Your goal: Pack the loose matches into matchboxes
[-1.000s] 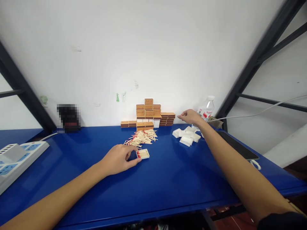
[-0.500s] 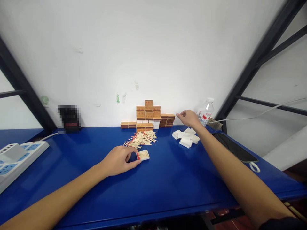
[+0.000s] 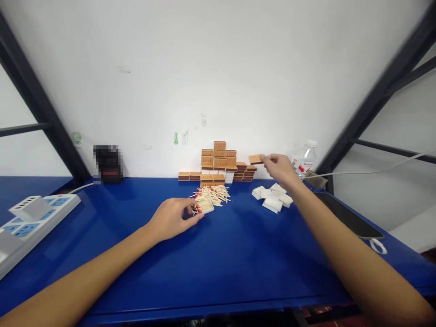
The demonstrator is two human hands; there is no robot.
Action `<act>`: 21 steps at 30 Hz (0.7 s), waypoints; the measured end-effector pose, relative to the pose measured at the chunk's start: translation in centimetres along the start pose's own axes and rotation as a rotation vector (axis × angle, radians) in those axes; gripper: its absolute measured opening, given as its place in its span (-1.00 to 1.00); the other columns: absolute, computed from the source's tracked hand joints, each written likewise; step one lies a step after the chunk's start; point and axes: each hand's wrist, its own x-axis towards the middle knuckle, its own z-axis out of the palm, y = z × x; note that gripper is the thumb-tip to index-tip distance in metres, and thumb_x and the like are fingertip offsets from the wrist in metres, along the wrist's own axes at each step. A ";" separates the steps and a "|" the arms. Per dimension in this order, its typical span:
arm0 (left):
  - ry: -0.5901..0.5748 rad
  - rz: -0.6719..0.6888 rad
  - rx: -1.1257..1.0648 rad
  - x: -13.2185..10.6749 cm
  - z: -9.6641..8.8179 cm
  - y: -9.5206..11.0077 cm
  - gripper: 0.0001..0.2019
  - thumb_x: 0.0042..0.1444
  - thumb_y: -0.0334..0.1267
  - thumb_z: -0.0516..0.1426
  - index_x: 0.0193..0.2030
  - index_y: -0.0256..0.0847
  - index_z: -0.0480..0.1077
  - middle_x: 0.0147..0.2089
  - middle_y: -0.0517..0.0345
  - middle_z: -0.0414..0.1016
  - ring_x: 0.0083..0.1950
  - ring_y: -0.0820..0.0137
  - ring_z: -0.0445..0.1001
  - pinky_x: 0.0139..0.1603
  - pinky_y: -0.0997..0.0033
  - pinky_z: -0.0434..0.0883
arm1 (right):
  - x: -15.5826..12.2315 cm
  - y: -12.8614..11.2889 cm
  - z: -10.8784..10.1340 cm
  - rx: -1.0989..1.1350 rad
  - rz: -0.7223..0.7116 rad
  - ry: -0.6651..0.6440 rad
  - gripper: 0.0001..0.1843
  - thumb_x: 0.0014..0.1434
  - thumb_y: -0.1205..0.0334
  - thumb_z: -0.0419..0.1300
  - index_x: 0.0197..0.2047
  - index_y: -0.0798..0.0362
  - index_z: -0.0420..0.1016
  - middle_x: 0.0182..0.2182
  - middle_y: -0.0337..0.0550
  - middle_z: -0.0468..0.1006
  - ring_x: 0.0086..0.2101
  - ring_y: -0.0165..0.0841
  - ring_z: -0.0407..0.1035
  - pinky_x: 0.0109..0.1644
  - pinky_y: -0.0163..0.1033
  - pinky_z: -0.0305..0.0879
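My left hand (image 3: 173, 219) grips the left end of a small white matchbox tray (image 3: 209, 210) between thumb and fingers. Red-tipped matches fill the tray, which sits at the near edge of a loose heap of matches (image 3: 218, 195). Between the thumb and fingertips of my right hand (image 3: 279, 168) is an orange matchbox sleeve (image 3: 255, 159), raised just above the right end of the stacked matchboxes (image 3: 220, 162). I cannot see whether the sleeve has anything inside. Several white matchbox trays (image 3: 272, 202) lie jumbled on the table below my right hand.
Against the wall at right stands a clear plastic bottle (image 3: 304, 159), beside my right forearm. A dark phone (image 3: 340, 215) lies near the right edge of the blue table (image 3: 218, 272). At left are a power strip (image 3: 41, 227) and a blurred dark object (image 3: 108, 164).
My right hand now holds an orange matchbox sleeve, picked from the right-hand stack. My left hand has pushed the filled tray away from me, up against the match heap. The view shifted slightly.
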 end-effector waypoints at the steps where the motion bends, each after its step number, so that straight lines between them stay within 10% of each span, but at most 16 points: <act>1: 0.013 -0.009 0.006 0.0 0.0 0.0 -0.68 0.28 0.06 0.19 -0.15 -0.16 0.56 -0.35 0.21 0.59 -0.47 0.44 0.43 -0.41 0.44 0.28 | -1.5 -0.4 0.2 0.037 -0.094 -0.061 -0.50 0.26 -0.23 0.20 -0.40 0.07 0.47 -0.52 -0.17 0.44 -0.50 -0.37 0.27 -0.40 -0.25 0.22; 8: 0.044 -0.005 0.005 0.1 -0.1 0.4 -0.61 0.31 0.09 0.18 0.03 -0.15 0.56 -0.33 0.16 0.61 -0.44 0.40 0.47 -0.32 0.41 0.36 | -10.0 -2.3 4.5 0.212 -0.300 -0.486 -0.46 0.26 -0.29 0.16 -0.42 0.04 0.41 -0.50 -0.21 0.42 -0.47 -0.36 0.24 -0.38 -0.25 0.15; 21: 0.027 0.019 -0.049 0.1 -0.1 0.1 -0.62 0.32 0.09 0.19 0.05 -0.14 0.57 -0.29 0.15 0.67 -0.42 0.38 0.55 -0.36 0.43 0.40 | -11.5 -2.2 4.9 0.330 -0.312 -0.669 -0.46 0.31 -0.31 0.12 -0.40 0.00 0.30 -0.56 -0.33 0.30 -0.51 -0.40 0.21 -0.41 -0.27 0.12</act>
